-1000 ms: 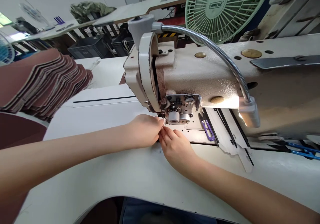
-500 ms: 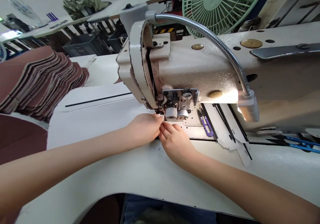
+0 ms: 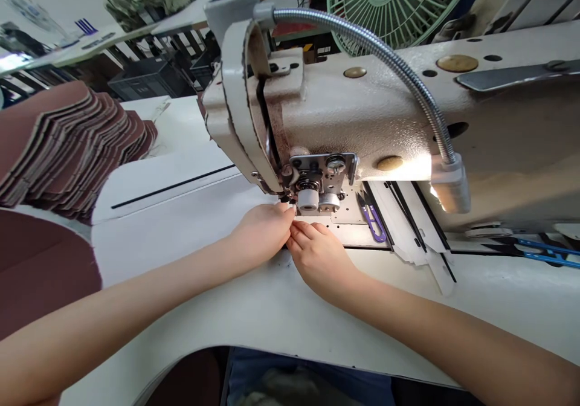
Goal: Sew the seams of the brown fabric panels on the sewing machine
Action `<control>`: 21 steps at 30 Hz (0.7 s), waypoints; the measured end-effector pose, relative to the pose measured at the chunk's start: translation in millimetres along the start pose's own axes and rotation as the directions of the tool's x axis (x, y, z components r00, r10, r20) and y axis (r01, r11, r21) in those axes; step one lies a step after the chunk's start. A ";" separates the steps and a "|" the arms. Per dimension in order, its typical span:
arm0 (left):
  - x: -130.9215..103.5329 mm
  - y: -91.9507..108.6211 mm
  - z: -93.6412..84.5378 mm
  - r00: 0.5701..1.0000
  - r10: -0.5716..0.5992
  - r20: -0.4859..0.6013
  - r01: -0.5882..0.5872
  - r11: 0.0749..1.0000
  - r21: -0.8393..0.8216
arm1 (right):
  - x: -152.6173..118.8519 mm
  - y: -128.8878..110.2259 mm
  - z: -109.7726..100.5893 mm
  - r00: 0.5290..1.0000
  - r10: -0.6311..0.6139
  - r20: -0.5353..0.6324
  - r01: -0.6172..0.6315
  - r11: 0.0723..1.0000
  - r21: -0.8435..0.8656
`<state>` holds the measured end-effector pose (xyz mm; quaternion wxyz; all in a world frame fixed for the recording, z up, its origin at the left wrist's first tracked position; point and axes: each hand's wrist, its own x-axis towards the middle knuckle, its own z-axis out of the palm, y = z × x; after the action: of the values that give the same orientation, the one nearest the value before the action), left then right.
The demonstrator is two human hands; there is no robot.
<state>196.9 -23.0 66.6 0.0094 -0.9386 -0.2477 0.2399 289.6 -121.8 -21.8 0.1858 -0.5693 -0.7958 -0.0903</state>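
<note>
Both hands meet at the needle area of a sewing machine [image 3: 244,101]. My left hand [image 3: 265,228] is closed at the right end of a large white panel [image 3: 149,237], which has a black strip [image 3: 174,186] along it. The gripped edge is hidden under the fingers. My right hand [image 3: 321,255] touches the left fingertips, its own fingers pressed together; whatever they pinch is too small or covered to make out. Just behind the fingers sits the white roller [image 3: 307,199] by the presser foot. Purple thread snips [image 3: 374,220] lie right of the right hand.
White strips with black edging [image 3: 403,231] lie beside the snips. Blue-handled scissors [image 3: 539,252] are farther right. Stacked brown pieces [image 3: 77,146] stand at the left, with another brown piece [image 3: 40,267] nearer. A lamp [image 3: 450,182] hangs from its flexible neck; a green fan [image 3: 394,13] stands behind.
The view has tilted slightly, so the machine sits higher in the picture. The white panel's left end has shifted a little towards the machine and down. Both hands keep their hold at the needle.
</note>
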 end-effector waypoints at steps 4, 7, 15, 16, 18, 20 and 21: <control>-9.6 -7.1 4.4 0.997 0.073 -0.028 -0.072 0.997 0.039 | -3.4 -1.2 0.0 1.000 -0.008 -0.013 0.008 1.000 0.008; -16.1 -11.6 9.8 0.991 0.113 -0.070 -0.113 0.994 0.006 | -4.1 -1.5 0.8 0.999 -0.029 -0.035 0.029 1.000 0.003; -4.8 -12.0 15.2 0.996 0.074 -0.048 -0.079 0.991 -0.112 | 2.0 3.4 3.2 0.998 0.008 -0.062 -0.008 1.000 -0.008; -3.5 -11.2 14.3 0.997 0.068 -0.043 -0.073 0.991 -0.115 | 2.7 3.8 3.8 0.998 0.019 -0.061 -0.019 1.000 0.001; -1.9 -9.5 13.9 0.997 0.057 -0.042 -0.061 0.991 -0.118 | 3.8 4.4 5.0 0.997 0.036 -0.062 -0.035 0.999 0.017; -1.4 -8.2 15.9 0.997 0.048 -0.059 -0.055 0.992 -0.115 | 4.6 4.6 5.9 0.997 0.045 -0.065 -0.044 0.999 0.030; -1.4 -7.9 17.5 0.996 0.042 -0.074 -0.050 0.992 -0.112 | 4.7 4.6 6.3 0.996 0.050 -0.068 -0.048 0.998 0.034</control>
<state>184.3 -18.5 52.8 -0.0406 -0.9512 -0.2386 0.1916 291.4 -113.9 -25.9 0.2244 -0.5822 -0.7759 -0.0924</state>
